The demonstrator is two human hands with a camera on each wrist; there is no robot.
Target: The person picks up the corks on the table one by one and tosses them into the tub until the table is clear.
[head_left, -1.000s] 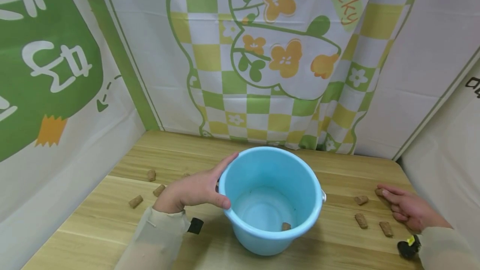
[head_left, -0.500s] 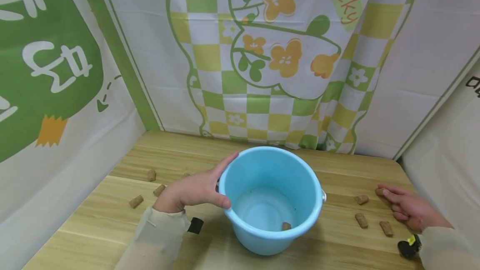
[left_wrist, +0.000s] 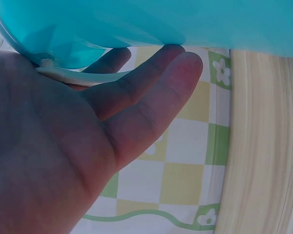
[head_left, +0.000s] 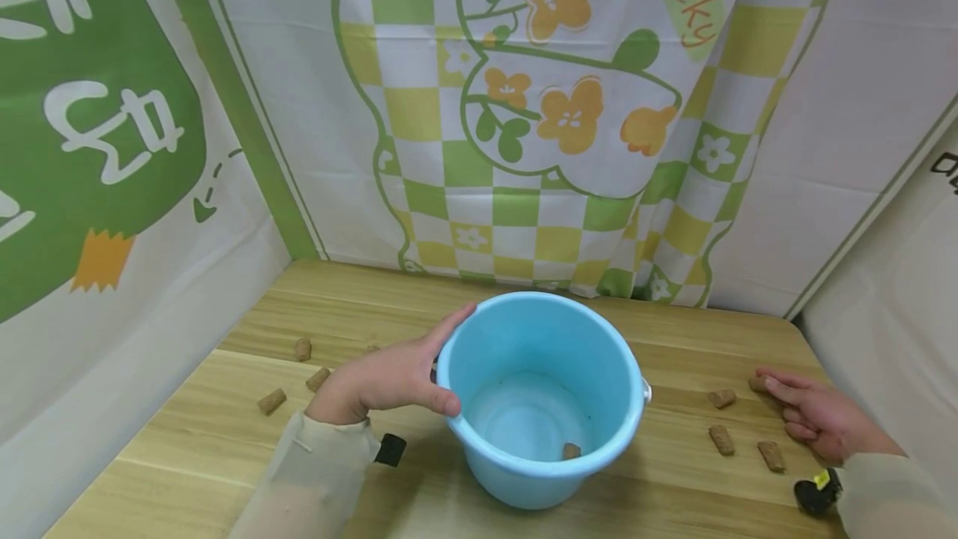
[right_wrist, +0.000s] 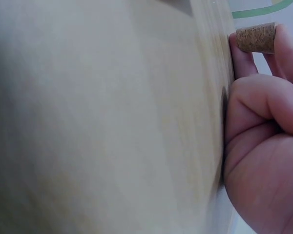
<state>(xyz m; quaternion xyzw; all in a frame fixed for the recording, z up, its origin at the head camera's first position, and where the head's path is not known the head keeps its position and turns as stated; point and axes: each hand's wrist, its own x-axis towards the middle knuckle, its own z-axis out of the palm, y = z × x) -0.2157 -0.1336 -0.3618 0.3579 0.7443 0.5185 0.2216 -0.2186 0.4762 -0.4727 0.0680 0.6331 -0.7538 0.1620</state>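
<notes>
A light-blue bucket (head_left: 535,485) stands upright on the wooden table, with one cork (head_left: 571,451) at its bottom. My left hand (head_left: 397,377) is spread against the bucket's left side, thumb at the rim. In the left wrist view its fairly straight fingers (left_wrist: 151,105) touch the outer wall, near the bucket's white handle (left_wrist: 83,77). At the far right, my right hand (head_left: 819,414) pinches a cork (right_wrist: 256,38) between thumb and finger, low over the table. Other corks (head_left: 722,440) lie just left of it.
Several more corks (head_left: 272,402) lie on the table (head_left: 187,472) left of my left arm, one partly hidden behind that hand. Printed cloth (head_left: 479,215) hangs along the table's back edge. Fabric walls rise at both sides.
</notes>
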